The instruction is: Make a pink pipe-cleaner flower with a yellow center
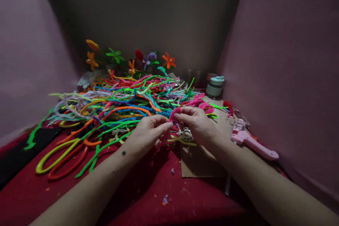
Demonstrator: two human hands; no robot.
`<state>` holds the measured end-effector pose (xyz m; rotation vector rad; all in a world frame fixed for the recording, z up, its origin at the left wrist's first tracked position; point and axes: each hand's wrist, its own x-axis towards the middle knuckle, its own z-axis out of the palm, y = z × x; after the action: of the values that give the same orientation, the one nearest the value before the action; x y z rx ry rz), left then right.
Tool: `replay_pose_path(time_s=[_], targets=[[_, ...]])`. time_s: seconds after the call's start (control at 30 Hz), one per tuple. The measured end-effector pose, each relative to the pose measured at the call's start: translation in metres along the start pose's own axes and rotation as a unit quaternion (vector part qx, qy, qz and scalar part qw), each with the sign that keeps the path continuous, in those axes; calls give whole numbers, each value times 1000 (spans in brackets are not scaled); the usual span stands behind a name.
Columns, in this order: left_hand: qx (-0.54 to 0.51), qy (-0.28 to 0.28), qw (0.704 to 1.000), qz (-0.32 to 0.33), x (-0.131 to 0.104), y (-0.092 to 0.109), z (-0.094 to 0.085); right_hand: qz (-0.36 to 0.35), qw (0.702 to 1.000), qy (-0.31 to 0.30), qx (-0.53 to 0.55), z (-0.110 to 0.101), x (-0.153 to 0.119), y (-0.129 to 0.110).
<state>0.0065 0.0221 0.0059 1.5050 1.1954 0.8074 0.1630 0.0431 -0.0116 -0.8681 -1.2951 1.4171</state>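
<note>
Both hands meet near the middle of the view, in front of a large heap of colourful fuzzy stems (124, 102). A pink fuzzy piece (175, 113) is between them. My right hand (194, 123) pinches its upper part between thumb and fingers. The fingertips of my left hand (152, 130) are closed on its lower part, close to the right fingertips. Some pink fuzz also shows below the left fingers. A light ring-shaped object with holes (186, 134) lies just under my right hand, beside a yellow-green stem (185, 142).
A cardboard sheet (201, 164) lies on the red cloth (148, 197). At the right are a pink glue gun (254, 143) and a lidded cup (215, 87). Fuzzy flowers (168, 60) stand behind the heap. Pink walls flank both sides.
</note>
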Motion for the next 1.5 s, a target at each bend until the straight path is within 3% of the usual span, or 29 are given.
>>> replay_pose_path(time_s=[0.17, 0.43, 0.57, 0.7, 0.77, 0.83, 0.9, 0.97, 1.07, 1.23, 1.37, 1.5], targets=[[18, -7, 1000, -10, -2, -4, 4, -10, 1000, 15, -1, 7, -4, -4], [-15, -19, 999, -49, 0, -4, 3, -136, 975, 74, -159, 12, -9, 0], [-50, 20, 998, -35, 3, -7, -8, -293, 898, 121, -304, 16, -19, 4], [-64, 58, 996, -5, 11, -8, -11, -436, 799, -10, -414, 22, -29, 9], [-24, 52, 998, 6, 17, -4, -6, -474, 759, -35, -445, 25, -32, 12], [57, 29, 997, 39, 26, 4, 3, -493, 742, -32, -454, 26, -33, 13], [174, 23, 979, 105, 39, 15, 15, -505, 736, -18, -451, 26, -34, 11], [302, 55, 934, 182, 56, 25, 28, -512, 734, -7, -446, 25, -34, 8], [324, 86, 918, 211, 83, 36, 48, -506, 742, 6, -441, 22, -31, 5], [302, 93, 920, 231, 117, 36, 72, -482, 766, 44, -423, 14, -23, 6], [268, 79, 934, 222, 122, 29, 66, -463, 774, 50, -429, 11, -17, 9], [225, 105, 950, 189, 101, 26, 39, -449, 794, 42, -408, 10, -15, 13]])
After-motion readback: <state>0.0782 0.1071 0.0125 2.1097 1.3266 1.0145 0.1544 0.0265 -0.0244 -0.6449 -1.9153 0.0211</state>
